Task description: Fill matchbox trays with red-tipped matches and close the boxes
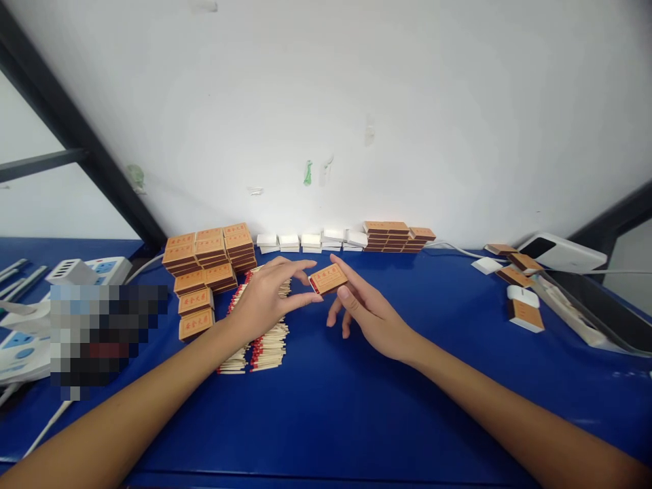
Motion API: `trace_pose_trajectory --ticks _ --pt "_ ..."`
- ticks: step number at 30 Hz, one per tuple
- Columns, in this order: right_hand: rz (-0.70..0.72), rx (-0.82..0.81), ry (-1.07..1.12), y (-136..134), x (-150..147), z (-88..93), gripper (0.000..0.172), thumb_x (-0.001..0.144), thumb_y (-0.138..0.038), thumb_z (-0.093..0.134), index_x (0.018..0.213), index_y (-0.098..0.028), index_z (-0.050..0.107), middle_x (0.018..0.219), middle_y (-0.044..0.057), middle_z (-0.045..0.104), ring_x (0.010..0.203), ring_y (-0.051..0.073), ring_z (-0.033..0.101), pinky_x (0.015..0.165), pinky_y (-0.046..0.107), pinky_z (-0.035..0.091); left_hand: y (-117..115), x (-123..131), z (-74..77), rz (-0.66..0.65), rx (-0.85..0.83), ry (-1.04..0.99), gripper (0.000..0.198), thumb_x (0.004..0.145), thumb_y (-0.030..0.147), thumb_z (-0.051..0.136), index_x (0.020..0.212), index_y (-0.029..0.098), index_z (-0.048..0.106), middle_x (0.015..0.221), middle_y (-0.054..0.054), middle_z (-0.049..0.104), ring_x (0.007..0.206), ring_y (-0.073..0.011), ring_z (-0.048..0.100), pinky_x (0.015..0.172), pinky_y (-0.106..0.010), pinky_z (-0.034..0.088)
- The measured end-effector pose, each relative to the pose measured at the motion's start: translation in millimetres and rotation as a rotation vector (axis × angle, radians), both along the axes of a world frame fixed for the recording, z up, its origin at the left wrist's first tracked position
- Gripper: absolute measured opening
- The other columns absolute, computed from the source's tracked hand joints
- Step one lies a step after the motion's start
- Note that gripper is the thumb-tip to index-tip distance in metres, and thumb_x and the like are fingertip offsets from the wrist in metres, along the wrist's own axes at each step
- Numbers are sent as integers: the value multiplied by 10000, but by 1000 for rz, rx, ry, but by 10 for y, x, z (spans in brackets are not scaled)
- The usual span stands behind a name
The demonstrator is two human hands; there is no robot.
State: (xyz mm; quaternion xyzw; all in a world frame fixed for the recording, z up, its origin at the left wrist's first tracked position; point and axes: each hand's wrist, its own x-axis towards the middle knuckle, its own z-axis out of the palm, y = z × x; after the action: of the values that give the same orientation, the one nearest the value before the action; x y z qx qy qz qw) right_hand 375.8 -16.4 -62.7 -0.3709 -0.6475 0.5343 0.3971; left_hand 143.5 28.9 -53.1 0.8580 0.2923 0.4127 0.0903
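A tan matchbox with red lettering is held above the blue table, its left end partly open with red match heads showing. My right hand grips it at the right end between thumb and forefinger, the other fingers curled below. At the opposite end, my left hand has its thumb on the lower corner and fingertips near the open end, closed loosely about it. Loose matches with red heads lie in rows beneath and beside my left hand, which hides part of them.
Stacked matchboxes stand at left, with another stack by the wall. White trays line up between them. Scattered matchboxes, a white earbud case and a power bank lie right. Power strips and cables are left.
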Motion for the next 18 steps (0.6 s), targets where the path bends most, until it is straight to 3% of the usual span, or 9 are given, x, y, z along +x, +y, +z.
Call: trace_pose_trajectory --ticks 2,6,11,18 --pt "44 -19 30 -27 -23 -10 799 1036 -589 490 1696 -302 141 907 61 665 802 204 689 560 299 588 -9 -1 -5 -3 3 -3 550 837 455 822 1311 230 656 933 -13 750 927 -193 674 897 -363 525" --pt "96 -34 82 -88 -77 -26 778 1034 -571 507 1688 -348 149 1032 84 644 871 212 692 549 290 591 -19 3 -29 -62 68 31 506 811 488 818 1215 211 689 893 -15 745 865 -190 647 846 -354 499" --pt "76 -35 68 -117 -106 -46 716 1044 -573 481 1667 -323 232 1019 72 643 872 198 682 547 275 589 -42 25 -46 -70 113 15 404 814 512 799 1076 211 733 875 -16 757 813 -183 648 792 -336 472" --pt "60 -22 46 -125 -125 -62 709 1059 -557 463 1662 -271 225 981 67 658 833 182 670 564 286 596 -44 27 -51 -51 223 -12 405 821 533 797 1058 210 733 847 -7 756 773 -165 655 771 -331 498"
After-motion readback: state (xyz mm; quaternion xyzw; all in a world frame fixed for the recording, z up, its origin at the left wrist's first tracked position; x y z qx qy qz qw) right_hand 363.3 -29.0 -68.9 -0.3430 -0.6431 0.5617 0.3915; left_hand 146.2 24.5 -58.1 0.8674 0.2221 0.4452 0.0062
